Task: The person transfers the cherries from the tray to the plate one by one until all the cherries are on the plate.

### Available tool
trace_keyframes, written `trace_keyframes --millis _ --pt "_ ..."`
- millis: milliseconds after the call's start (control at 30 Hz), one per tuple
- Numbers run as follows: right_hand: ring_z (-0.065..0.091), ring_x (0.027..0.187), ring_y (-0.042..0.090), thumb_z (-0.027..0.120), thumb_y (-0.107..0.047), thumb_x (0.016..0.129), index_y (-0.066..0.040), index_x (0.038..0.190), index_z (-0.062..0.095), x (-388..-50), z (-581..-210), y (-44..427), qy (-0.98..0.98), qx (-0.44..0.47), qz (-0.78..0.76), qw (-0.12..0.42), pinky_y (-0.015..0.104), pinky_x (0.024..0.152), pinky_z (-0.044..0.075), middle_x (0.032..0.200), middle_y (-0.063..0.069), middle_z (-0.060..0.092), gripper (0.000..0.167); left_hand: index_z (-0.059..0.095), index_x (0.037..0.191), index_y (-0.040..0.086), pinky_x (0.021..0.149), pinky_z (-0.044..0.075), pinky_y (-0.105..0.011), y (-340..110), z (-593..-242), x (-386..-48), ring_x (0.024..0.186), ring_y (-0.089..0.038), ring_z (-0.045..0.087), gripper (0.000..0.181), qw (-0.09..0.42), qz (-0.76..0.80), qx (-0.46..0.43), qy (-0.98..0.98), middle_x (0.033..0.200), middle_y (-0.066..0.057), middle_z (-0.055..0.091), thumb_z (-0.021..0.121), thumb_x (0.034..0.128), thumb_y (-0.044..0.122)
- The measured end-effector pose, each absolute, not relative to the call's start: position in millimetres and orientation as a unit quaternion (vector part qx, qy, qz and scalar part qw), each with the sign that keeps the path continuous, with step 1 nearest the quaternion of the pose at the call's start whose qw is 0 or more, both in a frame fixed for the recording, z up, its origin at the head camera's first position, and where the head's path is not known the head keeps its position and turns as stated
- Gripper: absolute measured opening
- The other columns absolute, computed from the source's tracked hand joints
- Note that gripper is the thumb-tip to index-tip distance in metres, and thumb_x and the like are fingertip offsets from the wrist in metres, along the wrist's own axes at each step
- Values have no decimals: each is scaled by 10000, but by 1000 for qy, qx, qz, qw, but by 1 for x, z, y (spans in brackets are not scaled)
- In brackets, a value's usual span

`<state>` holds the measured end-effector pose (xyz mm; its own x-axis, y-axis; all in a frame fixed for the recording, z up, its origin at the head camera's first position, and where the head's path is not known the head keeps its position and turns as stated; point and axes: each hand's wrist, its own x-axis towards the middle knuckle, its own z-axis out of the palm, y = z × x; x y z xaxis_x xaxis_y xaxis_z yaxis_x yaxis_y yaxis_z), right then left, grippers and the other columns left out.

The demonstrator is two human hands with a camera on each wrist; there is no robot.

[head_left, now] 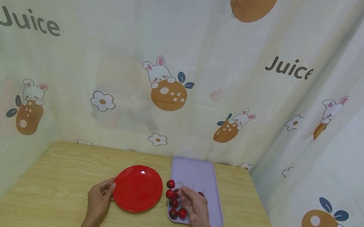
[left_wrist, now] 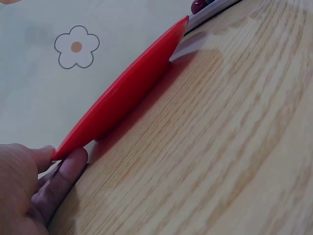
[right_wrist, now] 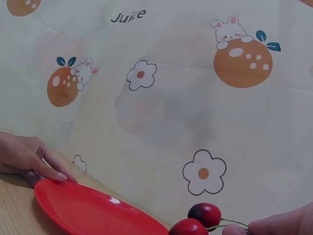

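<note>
A red plate (head_left: 138, 188) lies on the wooden table; my left hand (head_left: 98, 198) pinches its left rim, thumb on top and fingers beneath, as the left wrist view also shows at the plate (left_wrist: 128, 88). My right hand (head_left: 195, 206) pinches the thin green stems of two dark red cherries (right_wrist: 204, 214), which hang beside the plate's right edge in the right wrist view. Below that hand, several more cherries (head_left: 173, 213) rest on the near left part of a lilac tray (head_left: 193, 168); the hand hides part of them.
The tray stands just right of the plate on the wooden table (head_left: 68, 175). A pale curtain (head_left: 124, 69) printed with rabbits, fruit and flowers hangs behind the table and along both sides.
</note>
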<state>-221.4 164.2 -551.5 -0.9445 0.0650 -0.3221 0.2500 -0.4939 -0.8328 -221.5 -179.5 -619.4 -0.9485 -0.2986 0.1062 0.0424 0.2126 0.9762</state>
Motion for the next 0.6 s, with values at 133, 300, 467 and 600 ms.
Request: trace_keyframes --millis 133,300,467,600 --pt "818 801 122 754 -10 999 -70 946 836 -221 -553 161 501 159 -849 62 196 746 666 880 60 842 114 700 1416 -24 625 699 -269 -179 -619 -221 695 -71 759 341 134 -625 85 -765 1153 -296 781 656 1081 16" --pt "823 804 129 764 -18 997 -56 948 835 -223 -555 155 500 164 -848 68 208 750 679 879 63 844 94 699 1421 -17 628 701 -274 -178 -619 -222 703 -88 758 344 127 -631 93 -760 1167 -295 777 658 1082 20" --pt "822 809 119 752 -27 1008 -38 963 838 -225 -556 148 504 152 -847 71 200 735 670 876 56 842 98 697 1428 -7 633 700 -269 -178 -618 -222 711 -97 758 350 124 -626 98 -764 1166 -289 777 662 1082 29" --pt "820 816 123 750 -26 1007 -39 982 836 -224 -557 144 505 148 -847 78 195 726 654 893 60 845 91 696 1433 1 635 698 -260 -179 -618 -221 715 -99 756 353 121 -619 102 -769 1174 -283 780 664 1083 37"
